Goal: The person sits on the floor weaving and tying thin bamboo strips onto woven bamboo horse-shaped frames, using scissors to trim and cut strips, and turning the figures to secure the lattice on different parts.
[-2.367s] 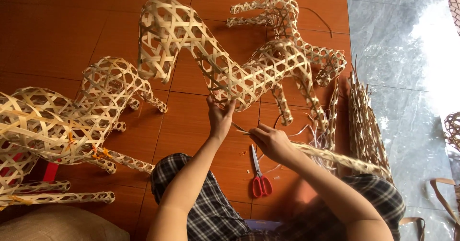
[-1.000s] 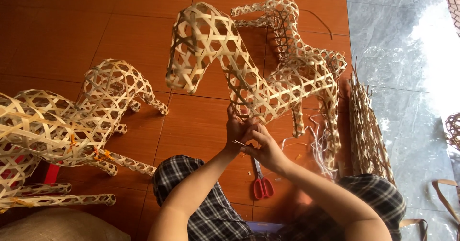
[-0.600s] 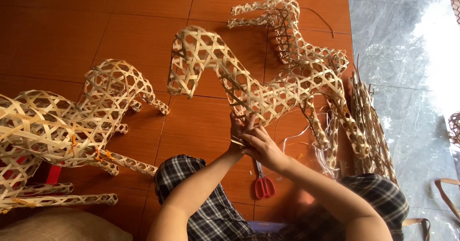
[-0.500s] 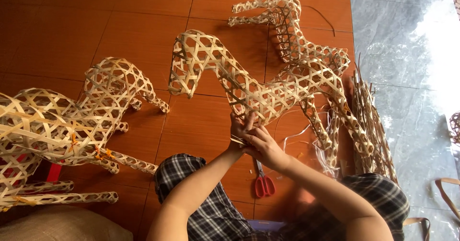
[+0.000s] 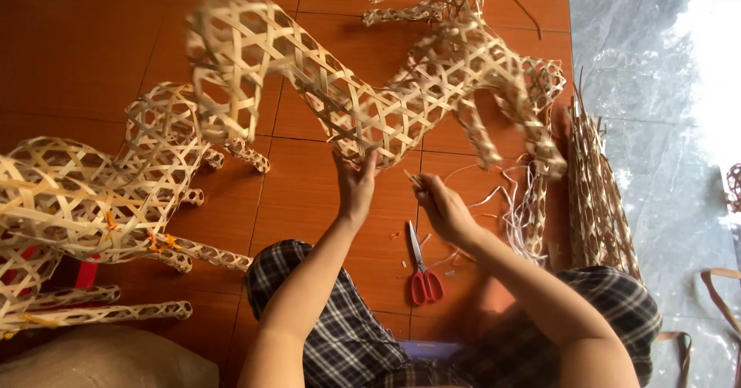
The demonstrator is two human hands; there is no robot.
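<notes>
woven figure: an open-lattice animal frame of pale bamboo strips (image 5: 363, 102), held up across the upper middle of the frame, head end toward the upper left, legs hanging at the right
left hand: the left hand (image 5: 356, 187) presses against the underside of the figure's body at centre frame, fingers spread upward into the weave, carrying it
right hand: the right hand (image 5: 441, 207), just right of centre, is pinched narrow on a thin loose strip (image 5: 413, 178) that points toward the figure's belly
handling: likely very light and springy; the lattice looks stiff as a whole yet each strip could crack if squeezed
where to grip: probably best under the body where strips cross, not by the thin legs
nearby: red-handled scissors (image 5: 421, 268) on the orange tile floor (image 5: 100, 41) below the hands; more woven figures (image 5: 100, 195) at left
</notes>
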